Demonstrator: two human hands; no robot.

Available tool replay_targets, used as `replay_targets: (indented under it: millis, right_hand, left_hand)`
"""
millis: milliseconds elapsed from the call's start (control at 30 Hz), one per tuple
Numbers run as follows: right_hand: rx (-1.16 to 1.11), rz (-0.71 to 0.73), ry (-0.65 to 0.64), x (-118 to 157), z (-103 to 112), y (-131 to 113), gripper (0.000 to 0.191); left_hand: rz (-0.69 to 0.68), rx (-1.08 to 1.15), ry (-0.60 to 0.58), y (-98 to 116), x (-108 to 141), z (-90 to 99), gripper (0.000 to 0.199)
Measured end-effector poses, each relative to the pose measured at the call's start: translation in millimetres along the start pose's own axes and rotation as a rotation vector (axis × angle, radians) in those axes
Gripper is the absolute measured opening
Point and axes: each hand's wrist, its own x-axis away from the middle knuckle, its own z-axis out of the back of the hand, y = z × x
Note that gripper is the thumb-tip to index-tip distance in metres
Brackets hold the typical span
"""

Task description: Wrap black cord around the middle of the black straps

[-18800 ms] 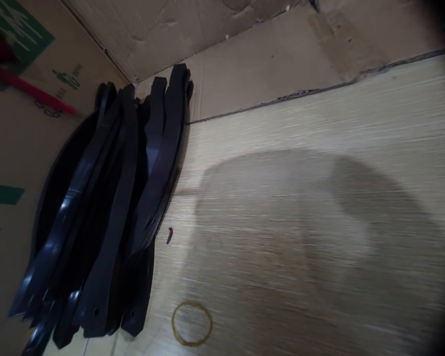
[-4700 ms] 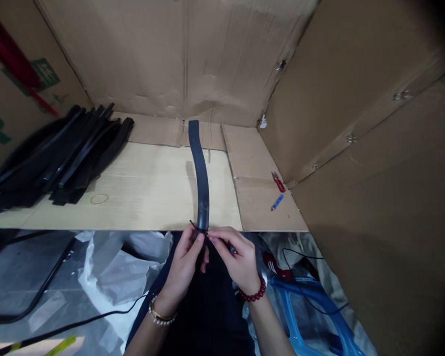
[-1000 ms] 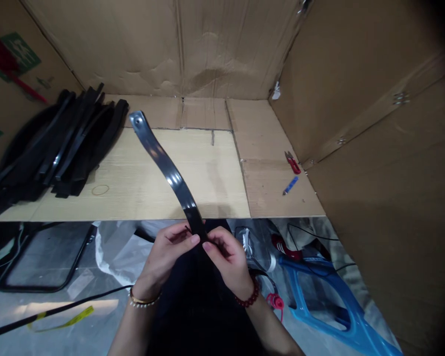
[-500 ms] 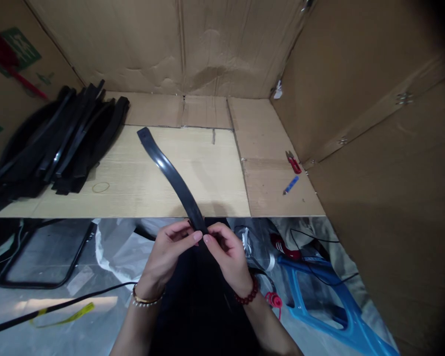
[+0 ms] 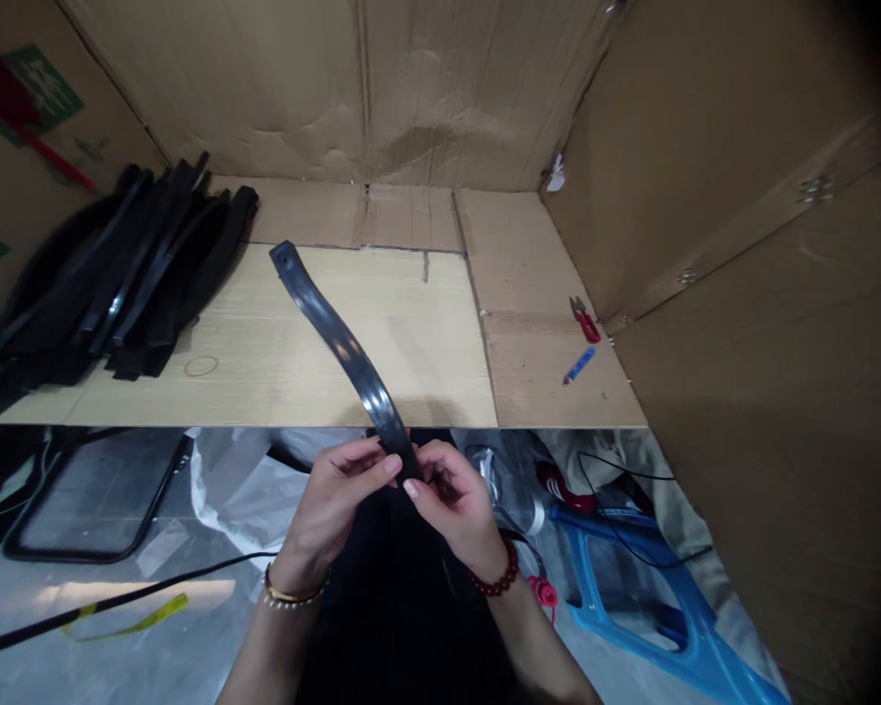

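Curved glossy black plastic strip (image 5: 340, 343) is gripped at its lower end between left hand (image 5: 334, 499) and right hand (image 5: 451, 501), fingers closed, extending over a pale wooden bench (image 5: 440, 372); stacked black plastic strips (image 5: 139, 274) lie beyond the left hand.

Workshop bench (image 5: 426, 333) within cardboard walls (image 5: 440, 88)

Left of the black curved strip (image 5: 338, 352), a stack of black strips (image 5: 117, 284) stands in the way — to its right, there is room to pass over the pale wooden board (image 5: 418, 333) up to the red snips (image 5: 584, 319) — beyond them, the cardboard wall (image 5: 741, 294) blocks any farther reach
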Motion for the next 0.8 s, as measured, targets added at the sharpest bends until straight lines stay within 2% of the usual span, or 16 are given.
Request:
replay_targets:
  millis: [133, 300, 567, 800]
  right_hand:
    - [0.021, -0.007, -0.057, 1.4, 5.9, -1.2, 0.011]
    - [0.027, 0.063, -0.111, -1.9, 16.7, -2.5, 0.008]
    - [0.109, 0.247, -0.188, -17.0, 39.1, -11.7, 0.011]
    - [0.034, 0.236, -0.211, -19.2, 41.8, -8.8, 0.012]
  left_hand:
    - [-0.012, -0.044, -0.049, -0.9, 1.3, 6.5, 0.020]
    - [-0.043, -0.019, -0.054, -0.4, -0.2, 8.8, 0.042]
    - [-0.009, 0.016, -0.044, -1.1, -1.1, 8.1, 0.027]
    - [0.010, 0.063, -0.040, 0.9, -1.7, 4.2, 0.030]
